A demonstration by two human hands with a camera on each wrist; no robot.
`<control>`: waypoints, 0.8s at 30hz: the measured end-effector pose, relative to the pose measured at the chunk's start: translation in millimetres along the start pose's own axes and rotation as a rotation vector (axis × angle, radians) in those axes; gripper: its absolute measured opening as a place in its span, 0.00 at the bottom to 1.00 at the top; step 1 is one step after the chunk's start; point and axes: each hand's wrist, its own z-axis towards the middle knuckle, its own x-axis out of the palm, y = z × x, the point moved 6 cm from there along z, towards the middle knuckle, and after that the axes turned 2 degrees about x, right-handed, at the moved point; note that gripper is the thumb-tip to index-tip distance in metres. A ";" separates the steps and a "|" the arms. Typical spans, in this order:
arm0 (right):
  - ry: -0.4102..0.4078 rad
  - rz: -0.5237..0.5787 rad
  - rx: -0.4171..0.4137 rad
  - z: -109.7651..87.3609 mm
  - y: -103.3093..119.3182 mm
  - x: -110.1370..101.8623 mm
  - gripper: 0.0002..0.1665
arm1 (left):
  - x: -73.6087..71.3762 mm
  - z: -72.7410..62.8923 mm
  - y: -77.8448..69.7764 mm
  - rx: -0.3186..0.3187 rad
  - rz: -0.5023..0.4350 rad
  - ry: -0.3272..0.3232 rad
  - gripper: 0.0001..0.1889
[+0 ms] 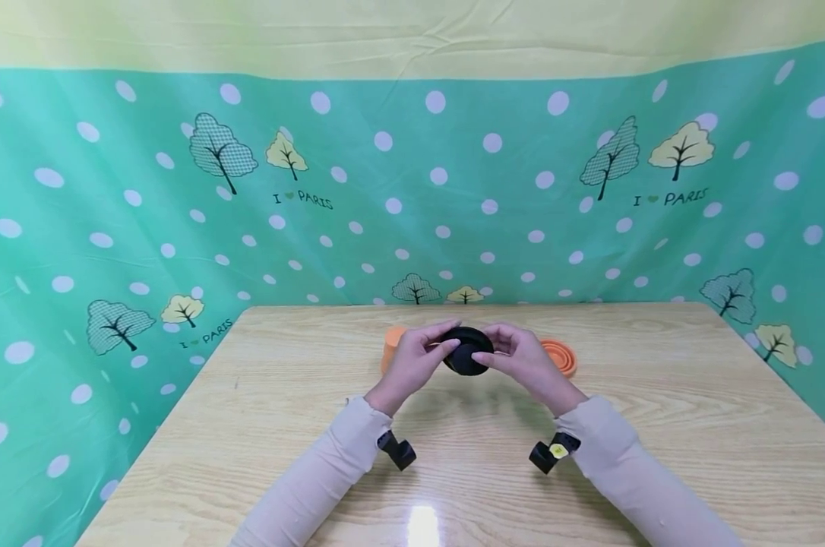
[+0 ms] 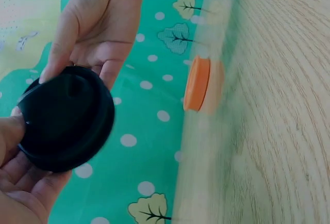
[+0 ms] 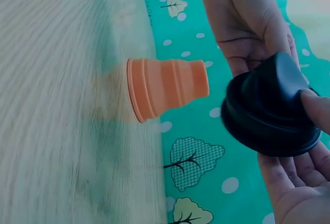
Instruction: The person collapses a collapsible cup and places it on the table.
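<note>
A black cup lid (image 1: 466,360) with a raised part on its top is held up over the table, tilted. My left hand (image 1: 415,360) grips its left edge with the thumb on the near face. On the opposite edge my right hand (image 1: 525,362) pinches the lid, thumb in front and fingers behind. The left wrist view shows the round face of the lid (image 2: 64,121) between both hands. From the right wrist view, the lid (image 3: 270,113) appears side-on, its raised part pointing up.
Left of the hands, partly behind the left one, an orange ribbed cup (image 3: 167,85) stands with its narrow end up. To the right, an orange collapsed ringed cup (image 1: 560,358) sits behind the right wrist. A green dotted curtain (image 1: 412,228) hangs behind the wooden table (image 1: 282,425).
</note>
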 end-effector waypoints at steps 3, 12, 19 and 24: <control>0.020 -0.096 -0.009 1.2 2.8 1.6 0.25 | 1.5 -3.4 -13.3 0.004 0.028 0.036 0.19; 0.088 -0.230 -0.056 3.4 15.2 11.0 0.22 | -0.8 -4.4 -7.7 -0.015 -0.007 0.030 0.19; 0.009 -0.132 -0.078 4.8 11.5 6.6 0.19 | -7.6 -2.3 0.6 -0.073 -0.091 -0.004 0.21; -0.075 -0.010 -0.083 5.5 11.2 2.0 0.20 | -3.4 0.6 6.3 -0.082 -0.134 0.040 0.24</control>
